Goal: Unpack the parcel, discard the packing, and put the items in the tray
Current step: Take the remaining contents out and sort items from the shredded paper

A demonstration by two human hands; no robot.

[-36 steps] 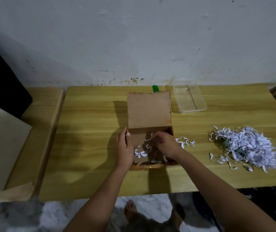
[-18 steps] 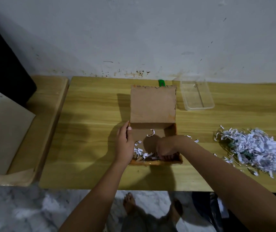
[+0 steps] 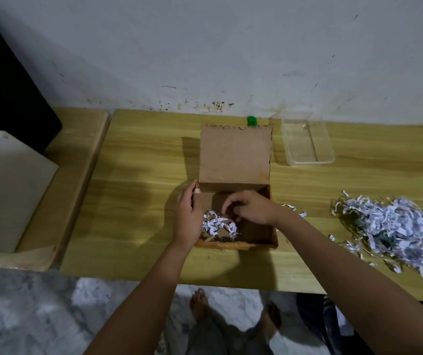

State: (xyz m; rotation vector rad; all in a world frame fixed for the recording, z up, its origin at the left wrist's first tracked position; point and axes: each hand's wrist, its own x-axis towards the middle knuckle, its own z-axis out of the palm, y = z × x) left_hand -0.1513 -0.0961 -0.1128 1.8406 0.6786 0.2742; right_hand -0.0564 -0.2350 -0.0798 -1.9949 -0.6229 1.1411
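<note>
- Head view: right hand (image 3: 250,210) had come up off the floor of the box (image 3: 236,201) since half a second before, fingers curled, pinching scraps or not: couldn't tell.
- Left hand (image 3: 188,213) gripped the box's left wall.
- Leftover shreds (image 3: 219,225) inside the box, main shred pile (image 3: 395,229) well right of it; unpacking looked nearly done.
- Tray (image 3: 307,142) just beyond the box's right corner looked empty; no items made out anywhere.

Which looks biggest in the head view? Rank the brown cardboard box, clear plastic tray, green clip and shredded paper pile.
1. Brown cardboard box, lid open.
2. Shredded white paper pile, close to it.
3. Clear plastic tray.
4. Green clip.
</note>
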